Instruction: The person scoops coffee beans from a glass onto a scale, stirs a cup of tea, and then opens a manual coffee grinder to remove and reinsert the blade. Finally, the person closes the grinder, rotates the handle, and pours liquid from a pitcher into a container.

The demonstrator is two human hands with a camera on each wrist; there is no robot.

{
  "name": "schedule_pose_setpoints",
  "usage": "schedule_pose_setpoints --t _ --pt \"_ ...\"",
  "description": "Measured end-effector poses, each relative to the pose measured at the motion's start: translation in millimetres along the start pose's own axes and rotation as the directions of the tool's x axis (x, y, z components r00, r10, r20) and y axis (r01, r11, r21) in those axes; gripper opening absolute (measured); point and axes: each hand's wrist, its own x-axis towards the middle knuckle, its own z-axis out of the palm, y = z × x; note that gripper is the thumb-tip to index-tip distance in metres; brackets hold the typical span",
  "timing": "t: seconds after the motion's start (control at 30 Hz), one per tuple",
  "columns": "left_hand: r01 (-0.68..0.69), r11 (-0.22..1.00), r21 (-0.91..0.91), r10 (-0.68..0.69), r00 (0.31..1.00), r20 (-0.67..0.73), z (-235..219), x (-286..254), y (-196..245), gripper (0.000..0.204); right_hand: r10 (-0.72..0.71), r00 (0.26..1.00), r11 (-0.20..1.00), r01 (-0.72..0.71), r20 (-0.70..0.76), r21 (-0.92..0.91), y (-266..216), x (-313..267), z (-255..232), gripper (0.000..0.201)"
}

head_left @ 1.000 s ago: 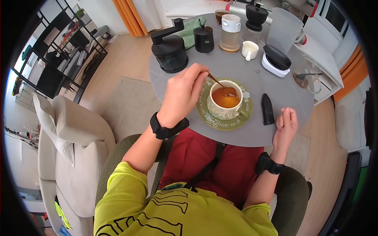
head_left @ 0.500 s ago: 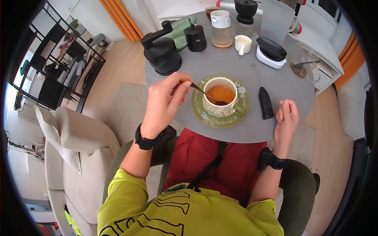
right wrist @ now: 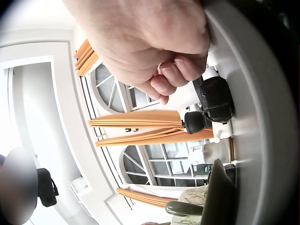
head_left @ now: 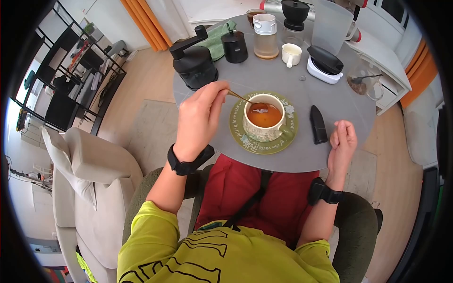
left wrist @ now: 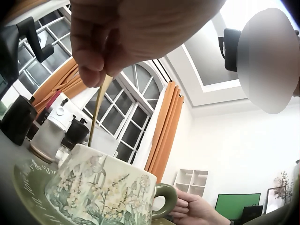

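My left hand [head_left: 200, 118] pinches the thin handle of a spoon [head_left: 239, 96] between thumb and fingers. The spoon's bowl dips into amber liquid at the far left inside a flower-patterned cup [left wrist: 101, 192]. That cup has a green handle [head_left: 286, 131] and stands on a green saucer [head_left: 237, 128] with white lettering. At the table's near right edge rests my right hand [head_left: 342, 141], fingers loosely curled and holding nothing. Between it and the saucer lies a long black object [head_left: 318, 125] with a tapered end.
A large black crank-handled container [head_left: 194, 66], a black lidded pot [head_left: 234, 45] and a green cloth [head_left: 214, 40] stand back left. Behind the cup are a small cream jug [head_left: 291, 54] and a white-topped glass vessel [head_left: 265, 40]. A white scale [head_left: 324, 70] and glass jug [head_left: 365, 82] are right.
The spoon's bowl swung to the near side of the cup, then back to the far left, the left hand moving with it. The right hand stays in place; the head view shifted slightly.
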Motion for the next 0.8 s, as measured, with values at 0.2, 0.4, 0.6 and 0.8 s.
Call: schedule_pose_setpoints --t 0.2,0.4,0.6,0.8 --pt "0.151 0.986 -0.069 -0.141 0.980 0.140 -20 -6 6 0.009 -0.005 1.000 1.000 0.005 -0.003 -0.001 1 0 -1 0.017" --pt "0.263 0.914 -0.309 -0.203 0.956 0.212 -5 -6 10 0.007 -0.007 1.000 1.000 0.007 -0.011 -0.001 0 0 -1 0.017" --pt "0.139 0.953 -0.270 -0.120 0.989 0.087 15 0 4 0.008 -0.002 1.000 0.999 0.003 0.018 -0.034 0 0 -2 0.018" --pt "0.111 0.988 -0.110 -0.106 0.993 0.054 6 1 0 0.008 0.003 1.000 0.999 -0.003 -0.001 -0.037 -1 -1 0 0.017"
